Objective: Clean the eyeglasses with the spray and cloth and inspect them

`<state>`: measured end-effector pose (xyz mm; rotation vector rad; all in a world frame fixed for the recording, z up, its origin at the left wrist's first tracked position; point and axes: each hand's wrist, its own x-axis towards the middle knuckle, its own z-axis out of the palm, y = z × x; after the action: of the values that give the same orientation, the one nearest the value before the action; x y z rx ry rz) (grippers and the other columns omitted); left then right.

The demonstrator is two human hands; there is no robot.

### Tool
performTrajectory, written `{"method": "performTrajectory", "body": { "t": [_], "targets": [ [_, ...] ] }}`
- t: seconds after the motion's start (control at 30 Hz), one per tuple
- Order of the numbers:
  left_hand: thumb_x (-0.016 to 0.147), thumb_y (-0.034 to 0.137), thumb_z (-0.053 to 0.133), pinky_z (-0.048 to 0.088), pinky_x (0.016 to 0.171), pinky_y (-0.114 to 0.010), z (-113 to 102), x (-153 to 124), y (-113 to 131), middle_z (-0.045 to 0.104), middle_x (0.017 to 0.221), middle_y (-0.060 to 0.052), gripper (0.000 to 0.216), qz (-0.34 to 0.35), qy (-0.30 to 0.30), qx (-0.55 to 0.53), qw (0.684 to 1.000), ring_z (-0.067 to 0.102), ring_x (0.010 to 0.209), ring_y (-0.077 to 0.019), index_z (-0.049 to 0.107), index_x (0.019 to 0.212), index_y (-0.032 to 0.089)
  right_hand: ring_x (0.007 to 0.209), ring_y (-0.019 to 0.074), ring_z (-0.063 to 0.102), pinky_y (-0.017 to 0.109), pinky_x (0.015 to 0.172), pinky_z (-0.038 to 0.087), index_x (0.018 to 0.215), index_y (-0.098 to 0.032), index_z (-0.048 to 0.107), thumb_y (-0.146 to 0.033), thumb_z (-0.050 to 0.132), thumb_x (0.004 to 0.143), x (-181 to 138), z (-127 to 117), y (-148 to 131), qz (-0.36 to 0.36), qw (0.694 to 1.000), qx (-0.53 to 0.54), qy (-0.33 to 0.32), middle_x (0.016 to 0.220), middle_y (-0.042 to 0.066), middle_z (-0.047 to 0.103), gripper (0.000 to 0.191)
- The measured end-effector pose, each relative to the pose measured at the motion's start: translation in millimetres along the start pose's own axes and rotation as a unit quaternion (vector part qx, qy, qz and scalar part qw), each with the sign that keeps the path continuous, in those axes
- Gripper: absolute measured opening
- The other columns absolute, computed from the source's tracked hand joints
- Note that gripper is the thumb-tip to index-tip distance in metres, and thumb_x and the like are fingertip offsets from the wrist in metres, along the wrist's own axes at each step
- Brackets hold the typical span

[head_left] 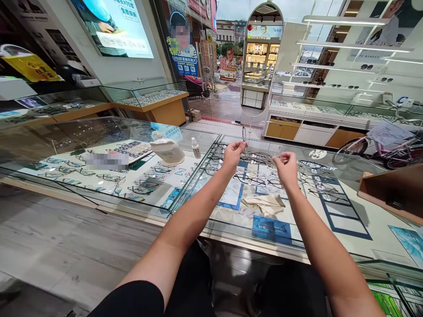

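Both my arms reach out over a glass display counter (185,176). My left hand (233,155) is closed in a pinch on one end of a thin pair of glasses (256,154), and my right hand (287,167) is closed on the other end. The frame hangs between them just above the glass. A folded beige cleaning cloth (264,203) lies on the counter below my hands. Under the glass, rows of spectacle frames (251,179) lie on display.
A white device (168,151) and a small spray bottle (196,148) stand on the counter to the left. A wooden tray (393,190) sits at the right edge. A pink bicycle (380,149), an oval mirror (261,57) and more showcases stand beyond.
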<state>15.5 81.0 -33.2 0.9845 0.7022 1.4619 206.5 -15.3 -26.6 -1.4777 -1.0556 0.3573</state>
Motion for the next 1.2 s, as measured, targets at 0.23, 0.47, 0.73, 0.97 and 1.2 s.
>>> {"method": "performTrajectory", "body": {
  "t": [0.23,0.47,0.73,0.97,1.2],
  "targets": [
    [0.064,0.051,0.099,0.050,0.105,-0.040,13,-19,-10,0.078,0.116,-0.011,0.042,0.042,-0.109,0.038,0.992,0.069,0.113,-0.0249,0.079,0.082,0.017,0.116,0.0341,0.061,0.052,0.106,0.046,0.130,-0.021,0.068,-0.052,0.067,0.095,-17,4,-7,-0.280,0.945,-0.161,-0.048,0.125,0.014,0.072,0.046],
    [0.066,0.049,0.098,0.040,0.122,-0.051,18,-29,-5,0.076,0.130,-0.012,0.035,0.005,-0.185,0.046,0.982,0.063,0.134,-0.0327,0.084,0.080,0.020,0.123,0.0336,0.064,0.052,0.110,0.049,0.129,-0.022,0.073,-0.051,0.065,0.100,-20,11,-3,-0.271,0.950,-0.101,-0.114,0.132,0.013,0.075,0.042],
    [0.065,0.054,0.096,0.040,0.122,-0.051,18,-32,-2,0.079,0.126,-0.013,0.041,-0.063,-0.245,0.049,0.966,0.063,0.136,-0.0341,0.087,0.087,0.020,0.110,0.0310,0.069,0.051,0.101,0.053,0.115,-0.023,0.078,-0.050,0.065,0.100,-20,11,1,-0.263,0.959,-0.045,-0.091,0.116,0.012,0.080,0.033],
    [0.079,0.048,0.085,0.047,0.108,-0.040,10,-22,17,0.079,0.120,-0.010,0.035,0.009,-0.095,0.090,0.991,0.067,0.119,-0.0265,0.081,0.098,0.019,0.108,0.0293,0.073,0.047,0.098,0.055,0.107,-0.025,0.084,-0.055,0.075,0.093,-13,8,2,-0.223,0.972,0.003,-0.080,0.112,0.010,0.083,0.034],
    [0.090,0.025,0.071,0.049,0.083,-0.032,-29,19,42,0.076,0.110,-0.006,0.077,0.034,0.223,0.045,0.973,0.070,0.089,-0.0182,0.037,0.159,0.022,0.111,0.0326,0.075,0.048,0.093,0.059,0.107,-0.021,0.086,-0.059,0.078,0.086,-8,3,5,-0.153,0.987,0.020,-0.055,0.115,0.015,0.084,0.044]
  ]
}}
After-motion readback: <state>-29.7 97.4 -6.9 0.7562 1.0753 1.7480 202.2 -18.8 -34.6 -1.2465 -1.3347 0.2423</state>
